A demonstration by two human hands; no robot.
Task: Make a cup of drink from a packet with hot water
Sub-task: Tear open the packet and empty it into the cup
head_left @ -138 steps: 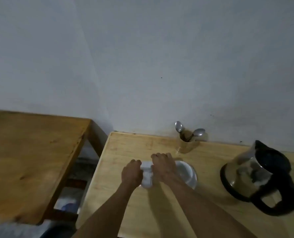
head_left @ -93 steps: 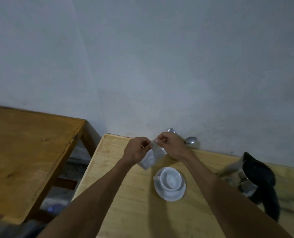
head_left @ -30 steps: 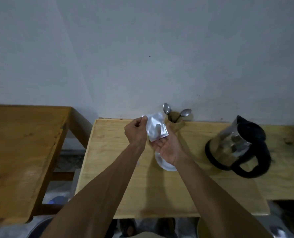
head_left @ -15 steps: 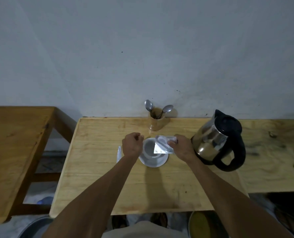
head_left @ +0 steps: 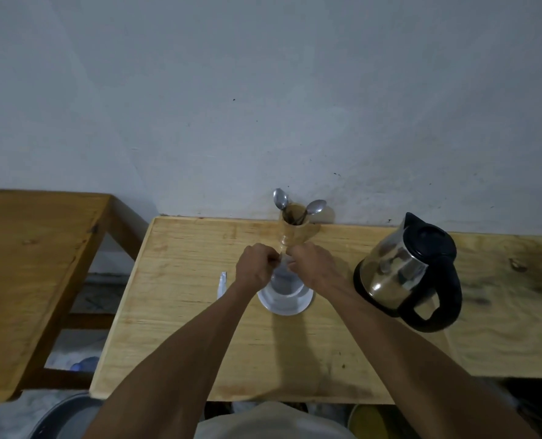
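Observation:
My left hand [head_left: 254, 268] and my right hand [head_left: 313, 264] meet over the middle of the light wooden table [head_left: 181, 327]. Both pinch the top of a pale packet [head_left: 284, 275] that hangs between them. The packet hangs straight above the white saucer [head_left: 284, 305], and the cup on the saucer is mostly hidden behind it. A steel kettle [head_left: 399, 270] with a black lid and handle stands to the right of the saucer, close to my right wrist.
A torn white strip [head_left: 221, 284] lies on the table left of my left hand. A wooden holder [head_left: 296, 231] with two spoons stands at the wall behind my hands. A darker wooden table [head_left: 32, 267] sits at the left, across a gap.
My left hand has come over from beside the cup and joined my right hand on the packet. The packet now hangs upright over the cup rather than tilted in one hand.

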